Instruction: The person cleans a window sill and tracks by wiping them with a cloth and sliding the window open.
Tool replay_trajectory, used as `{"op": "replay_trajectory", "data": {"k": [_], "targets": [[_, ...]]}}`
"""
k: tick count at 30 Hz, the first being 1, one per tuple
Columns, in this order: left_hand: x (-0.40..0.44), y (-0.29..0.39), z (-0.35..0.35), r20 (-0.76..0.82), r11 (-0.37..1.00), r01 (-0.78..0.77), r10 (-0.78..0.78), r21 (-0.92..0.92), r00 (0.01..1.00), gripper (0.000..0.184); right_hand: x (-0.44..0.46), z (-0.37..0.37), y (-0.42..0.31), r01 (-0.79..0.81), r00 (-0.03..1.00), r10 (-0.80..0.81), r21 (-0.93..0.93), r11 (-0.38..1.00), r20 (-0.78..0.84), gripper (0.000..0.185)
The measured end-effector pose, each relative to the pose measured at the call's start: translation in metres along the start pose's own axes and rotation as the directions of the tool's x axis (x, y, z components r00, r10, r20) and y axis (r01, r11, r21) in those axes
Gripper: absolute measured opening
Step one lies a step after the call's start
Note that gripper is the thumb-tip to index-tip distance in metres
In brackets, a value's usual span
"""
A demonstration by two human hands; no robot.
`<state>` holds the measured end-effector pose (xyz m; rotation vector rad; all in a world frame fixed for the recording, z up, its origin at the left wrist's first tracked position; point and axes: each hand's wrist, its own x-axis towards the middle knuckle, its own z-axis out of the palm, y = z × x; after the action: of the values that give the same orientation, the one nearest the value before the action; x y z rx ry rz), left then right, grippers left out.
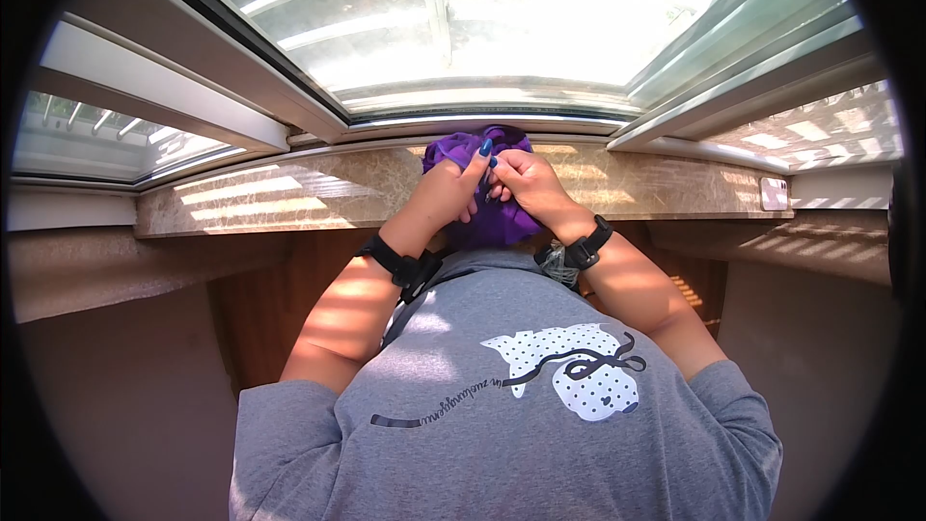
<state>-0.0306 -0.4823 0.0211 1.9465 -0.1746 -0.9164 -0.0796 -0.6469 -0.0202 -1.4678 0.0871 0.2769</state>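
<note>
A bunched purple cloth [502,228] hangs over the front edge of the window sill, and part of it rests on the sill top. My left hand [451,191] is closed at the cloth's left side, its thumb pointing up and showing a blue nail. Close beside it, my right hand [530,182] is closed too, fingertips pinched near the left thumb. The hands almost touch over the cloth. Something small and dark shows between the fingers, too small to name. The folds under both hands are hidden.
A marble-patterned window sill [333,188] runs across in front of me, striped by sunlight. A phone [775,194] lies at its right end. Beyond stands a bright window [521,29] with white frames. Black straps [585,249] circle both wrists.
</note>
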Motion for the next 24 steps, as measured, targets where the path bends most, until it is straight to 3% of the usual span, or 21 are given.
{"op": "replay_trajectory", "data": {"k": [9,24], "targets": [[0.000,0.000,0.002,-0.051,1.000,-0.013,0.013,0.015,0.999,0.071,0.000,0.000,0.000,-0.014,1.000,0.014,0.000,1.000,-0.004,0.020],[0.008,-0.011,0.002,-0.021,0.999,0.031,-0.031,0.004,0.999,0.065,-0.002,0.002,-0.005,0.000,1.000,0.000,0.002,1.000,-0.005,0.021]]}}
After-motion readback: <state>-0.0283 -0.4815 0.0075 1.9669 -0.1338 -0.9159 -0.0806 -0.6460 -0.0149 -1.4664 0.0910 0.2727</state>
